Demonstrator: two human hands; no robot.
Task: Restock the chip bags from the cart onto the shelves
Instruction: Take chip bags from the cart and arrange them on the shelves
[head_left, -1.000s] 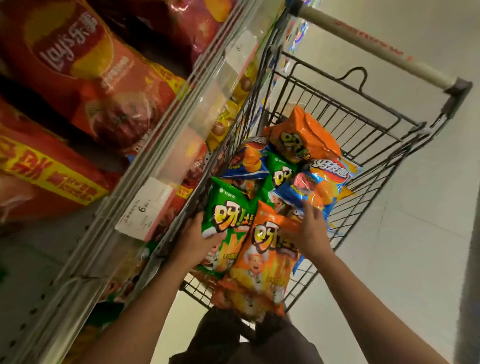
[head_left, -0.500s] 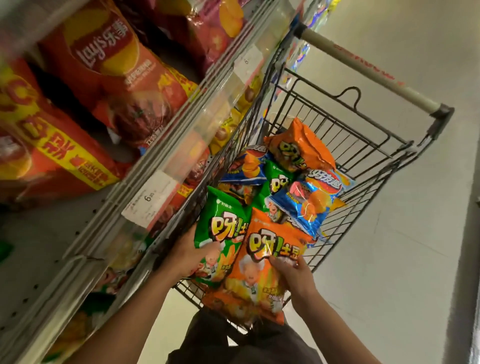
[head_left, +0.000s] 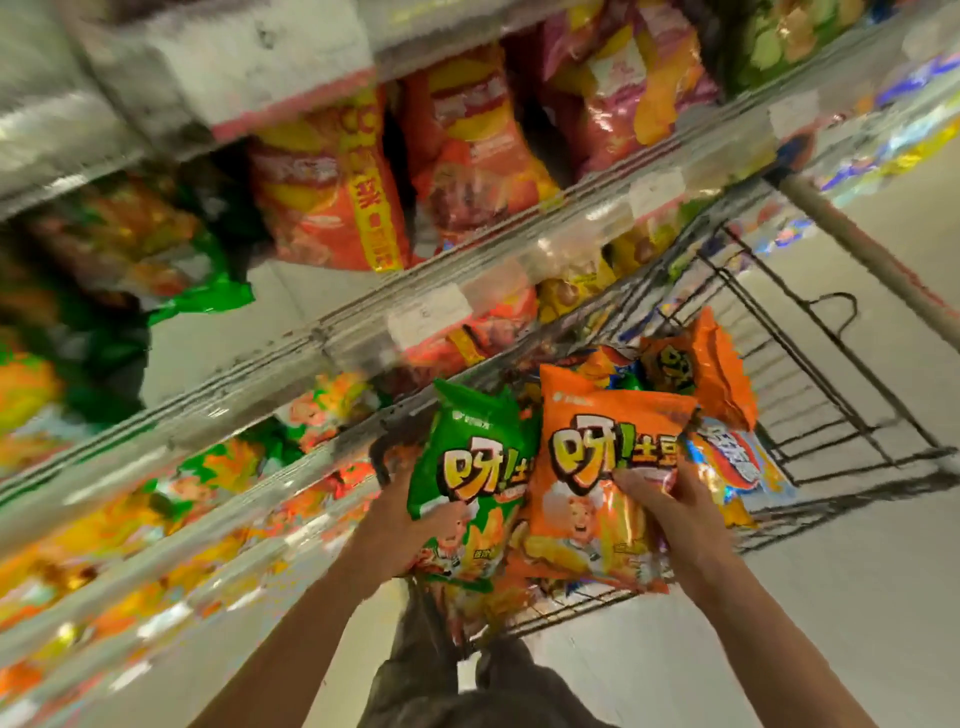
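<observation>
Lifted clear of the cart (head_left: 857, 415) since a second ago: green chip bag (head_left: 467, 467) gripped by left hand (head_left: 410, 525), orange chip bag (head_left: 597, 467) pinched by right hand (head_left: 670, 499), both held above the cart, beside stocked shelves (head_left: 311, 358); shelving is judged next.

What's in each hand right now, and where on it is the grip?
The left hand grips the green chip bag by its lower part. The right hand grips the orange chip bag at its right edge.

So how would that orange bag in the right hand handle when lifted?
The orange bag looks puffy, so probably light and crushable. Its glossy film may be slippery. The right hand pinches one edge, so it may sag or swing.
</observation>
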